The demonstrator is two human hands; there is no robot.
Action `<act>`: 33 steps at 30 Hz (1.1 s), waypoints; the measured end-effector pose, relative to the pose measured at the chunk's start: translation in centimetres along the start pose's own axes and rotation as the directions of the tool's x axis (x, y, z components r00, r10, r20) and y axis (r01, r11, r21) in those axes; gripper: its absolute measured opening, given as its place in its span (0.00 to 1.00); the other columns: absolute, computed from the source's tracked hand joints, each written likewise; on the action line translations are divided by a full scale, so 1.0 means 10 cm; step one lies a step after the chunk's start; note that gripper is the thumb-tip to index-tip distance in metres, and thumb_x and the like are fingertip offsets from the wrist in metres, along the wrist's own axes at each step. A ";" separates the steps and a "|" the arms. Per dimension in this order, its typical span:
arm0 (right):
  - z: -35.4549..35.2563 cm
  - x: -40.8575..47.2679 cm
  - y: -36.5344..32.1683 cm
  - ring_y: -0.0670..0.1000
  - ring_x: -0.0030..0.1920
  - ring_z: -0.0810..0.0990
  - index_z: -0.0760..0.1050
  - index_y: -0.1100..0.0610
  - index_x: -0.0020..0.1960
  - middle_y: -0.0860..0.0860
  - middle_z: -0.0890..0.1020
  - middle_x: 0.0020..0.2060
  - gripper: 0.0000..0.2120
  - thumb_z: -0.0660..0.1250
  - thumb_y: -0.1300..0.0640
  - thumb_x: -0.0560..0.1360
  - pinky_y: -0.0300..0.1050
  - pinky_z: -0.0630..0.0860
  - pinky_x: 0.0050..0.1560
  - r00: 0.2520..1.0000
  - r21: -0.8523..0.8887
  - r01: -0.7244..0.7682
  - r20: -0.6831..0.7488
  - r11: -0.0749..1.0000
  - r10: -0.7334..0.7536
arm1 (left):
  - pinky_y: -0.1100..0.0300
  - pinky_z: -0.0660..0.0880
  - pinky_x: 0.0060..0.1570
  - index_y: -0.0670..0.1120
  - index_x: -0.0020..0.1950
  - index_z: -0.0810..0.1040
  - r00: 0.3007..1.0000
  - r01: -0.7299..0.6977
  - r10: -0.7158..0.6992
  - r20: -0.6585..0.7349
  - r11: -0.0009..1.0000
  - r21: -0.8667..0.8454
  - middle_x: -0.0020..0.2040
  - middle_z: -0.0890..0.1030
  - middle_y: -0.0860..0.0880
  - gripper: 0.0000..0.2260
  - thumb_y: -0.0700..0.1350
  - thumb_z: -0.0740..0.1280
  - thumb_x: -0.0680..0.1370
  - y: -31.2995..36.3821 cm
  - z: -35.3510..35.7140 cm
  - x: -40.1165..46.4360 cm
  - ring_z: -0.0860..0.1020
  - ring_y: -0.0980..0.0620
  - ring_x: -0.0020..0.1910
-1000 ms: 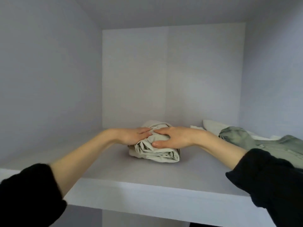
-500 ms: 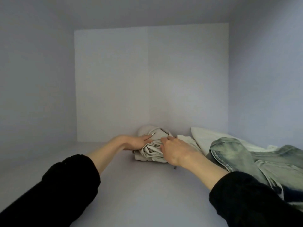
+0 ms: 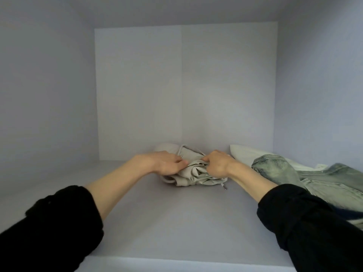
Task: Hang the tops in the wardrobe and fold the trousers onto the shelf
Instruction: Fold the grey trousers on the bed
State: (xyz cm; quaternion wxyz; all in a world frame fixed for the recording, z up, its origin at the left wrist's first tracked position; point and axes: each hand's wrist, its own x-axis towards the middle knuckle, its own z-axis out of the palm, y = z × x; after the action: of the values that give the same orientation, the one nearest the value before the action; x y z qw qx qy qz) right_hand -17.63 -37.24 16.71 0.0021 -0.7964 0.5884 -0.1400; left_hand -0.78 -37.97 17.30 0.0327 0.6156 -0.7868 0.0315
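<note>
Both hands, left (image 3: pixel 167 163) and right (image 3: pixel 217 163), pinch the folded beige trousers (image 3: pixel 193 171) on the shelf (image 3: pixel 176 213); jeans (image 3: pixel 314 173) lie just beside.

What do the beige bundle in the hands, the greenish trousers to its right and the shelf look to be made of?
Beige trousers: soft matte cloth, likely cotton jersey; it bunches in rounded folds and has a drawcord.
Greenish trousers: looks like washed denim, with faded mottling and stiffer folds.
Shelf: smooth, matte pale board, probably laminate or painted; no grain shows.
</note>
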 end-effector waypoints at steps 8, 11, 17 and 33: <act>-0.03 0.21 0.04 0.55 0.70 0.67 0.61 0.56 0.75 0.55 0.67 0.71 0.26 0.56 0.67 0.77 0.43 0.64 0.68 0.992 0.140 -0.040 -0.110 0.989 0.055 | 0.54 0.56 0.72 0.46 0.78 0.47 0.999 -0.010 0.004 0.052 0.993 0.120 0.76 0.54 0.46 0.32 0.61 0.52 0.80 -0.07 0.09 -0.01 0.57 0.46 0.74; -0.07 0.17 0.11 0.57 0.69 0.68 0.63 0.59 0.73 0.57 0.69 0.69 0.25 0.56 0.68 0.77 0.47 0.67 0.66 0.962 0.106 -0.072 -0.256 0.992 0.097 | 0.47 0.55 0.72 0.49 0.78 0.40 0.991 0.131 -0.134 -0.004 0.956 0.261 0.78 0.46 0.47 0.30 0.60 0.47 0.81 -0.01 0.18 0.17 0.51 0.46 0.76; 0.11 0.20 0.30 0.58 0.67 0.67 0.66 0.58 0.70 0.56 0.69 0.67 0.21 0.59 0.59 0.77 0.53 0.66 0.67 0.985 -0.203 -0.172 -0.058 0.964 0.163 | 0.38 0.55 0.70 0.45 0.77 0.51 0.963 0.269 -0.241 -0.119 0.890 0.368 0.77 0.53 0.45 0.28 0.59 0.45 0.81 0.17 0.31 0.58 0.54 0.45 0.75; 0.27 0.38 0.37 0.58 0.74 0.56 0.55 0.58 0.75 0.56 0.60 0.73 0.25 0.53 0.57 0.79 0.61 0.54 0.72 0.950 -0.279 -0.221 0.154 0.935 0.271 | 0.46 0.47 0.73 0.49 0.77 0.37 0.987 0.154 -0.148 -0.068 0.984 0.091 0.78 0.44 0.43 0.30 0.61 0.44 0.81 0.27 0.47 0.73 0.46 0.41 0.76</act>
State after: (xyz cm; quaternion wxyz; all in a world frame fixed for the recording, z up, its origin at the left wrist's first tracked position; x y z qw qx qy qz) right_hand -19.45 -42.36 14.28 -0.0279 -0.7192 0.6941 0.0157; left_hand -5.20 -44.85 13.22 0.0292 0.6732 -0.7340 0.0855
